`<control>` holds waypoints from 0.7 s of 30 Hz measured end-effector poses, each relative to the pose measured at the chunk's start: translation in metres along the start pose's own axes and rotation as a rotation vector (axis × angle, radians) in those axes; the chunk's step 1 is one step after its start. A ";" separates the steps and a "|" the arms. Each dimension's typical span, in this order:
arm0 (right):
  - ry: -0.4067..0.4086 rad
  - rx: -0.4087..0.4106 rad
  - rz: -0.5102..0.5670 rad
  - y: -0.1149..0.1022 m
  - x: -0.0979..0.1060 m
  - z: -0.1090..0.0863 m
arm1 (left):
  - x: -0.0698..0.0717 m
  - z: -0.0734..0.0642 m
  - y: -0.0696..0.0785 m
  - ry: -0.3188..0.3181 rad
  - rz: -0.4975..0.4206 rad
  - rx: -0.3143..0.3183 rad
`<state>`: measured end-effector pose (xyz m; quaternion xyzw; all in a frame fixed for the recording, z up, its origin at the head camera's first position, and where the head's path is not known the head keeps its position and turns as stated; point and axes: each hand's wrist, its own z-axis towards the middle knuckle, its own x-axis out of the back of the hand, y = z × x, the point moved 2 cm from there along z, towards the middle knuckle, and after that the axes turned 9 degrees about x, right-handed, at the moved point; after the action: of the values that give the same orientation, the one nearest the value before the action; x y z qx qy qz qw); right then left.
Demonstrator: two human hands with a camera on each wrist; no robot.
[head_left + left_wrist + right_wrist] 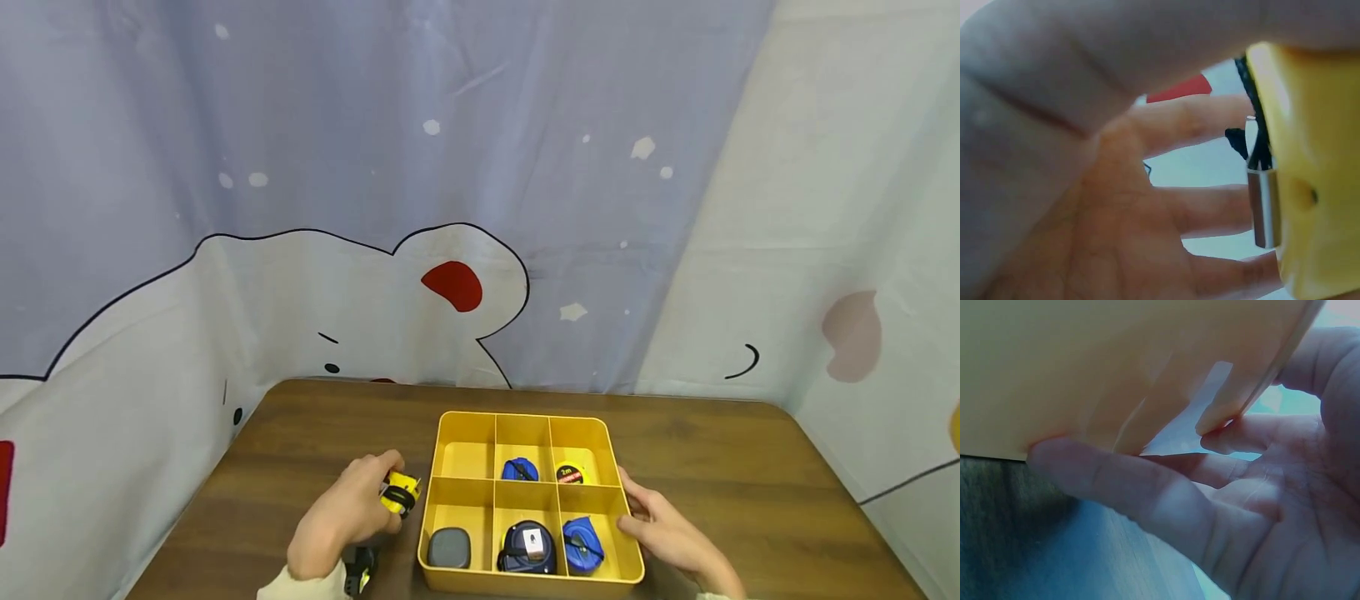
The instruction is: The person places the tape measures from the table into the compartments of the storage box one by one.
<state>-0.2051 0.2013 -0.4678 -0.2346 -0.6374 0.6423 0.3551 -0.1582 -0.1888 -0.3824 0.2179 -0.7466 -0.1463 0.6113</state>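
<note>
My left hand [341,508] holds a yellow tape measure [401,492] with a black band, just left of a yellow divided box [465,460]. In the left wrist view the tape measure [1322,175] shows its metal end hook and black strap, with the thumb over it and fingers behind. At the box's right side, my right hand [663,529] pinches the wall, thumb at the rim. The right wrist view has its fingers against the box's outer wall [1085,369].
Inside the box lie a grey rounded case [449,548], a dark blue tape measure [532,546], two blue tape measures [583,550] and a yellow one marked 2m [572,473]. A black-and-yellow object [362,571] is beside my left wrist. Behind the wooden table [697,433] hangs a curtain [525,192].
</note>
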 end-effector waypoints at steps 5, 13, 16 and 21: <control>-0.018 0.004 0.020 0.000 0.000 -0.004 | -0.002 -0.008 0.007 0.041 -0.031 -0.072; 0.001 -0.015 -0.044 -0.003 0.003 -0.002 | -0.003 -0.008 0.013 -0.025 -0.086 -0.188; 0.004 -0.023 -0.022 -0.001 0.003 -0.001 | -0.004 -0.005 0.015 -0.051 -0.097 -0.209; 0.006 -0.013 -0.013 0.000 0.001 0.000 | -0.006 0.000 0.020 -0.067 -0.099 -0.257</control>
<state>-0.2059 0.2021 -0.4677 -0.2346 -0.6419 0.6354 0.3595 -0.1596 -0.1689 -0.3778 0.1693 -0.7302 -0.2779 0.6007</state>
